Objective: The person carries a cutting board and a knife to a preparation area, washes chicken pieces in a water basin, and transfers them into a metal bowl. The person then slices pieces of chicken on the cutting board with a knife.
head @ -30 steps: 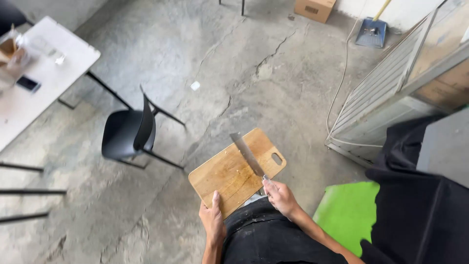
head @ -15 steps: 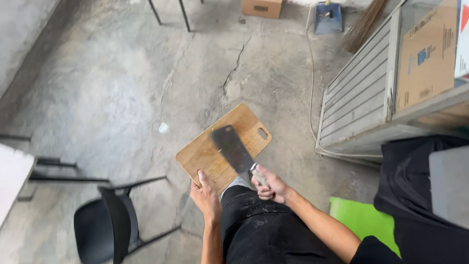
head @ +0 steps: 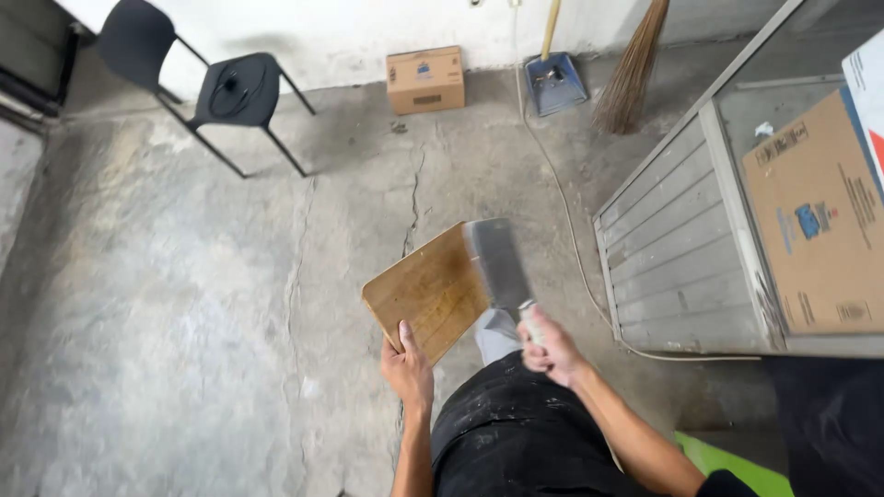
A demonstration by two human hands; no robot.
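Observation:
My left hand (head: 408, 366) grips the near edge of a wooden cutting board (head: 429, 288), held flat in front of my body above the concrete floor. My right hand (head: 550, 348) is closed around the pale handle of a broad cleaver (head: 498, 261), whose grey blade lies over the board's right side and points away from me. My dark, speckled trousers show below both hands.
A grey metal cabinet (head: 672, 248) with a cardboard box (head: 820, 221) on it stands to the right. Against the far wall are a small cardboard box (head: 424, 79), a dustpan (head: 555, 83), a broom (head: 630, 83) and black chairs (head: 230, 92). A cord (head: 573, 241) runs across the floor.
The view has swung round as I walk: the table and near chair left the frame, the far wall came in. Board and cleaver stay in my hands, the blade turned flatter.

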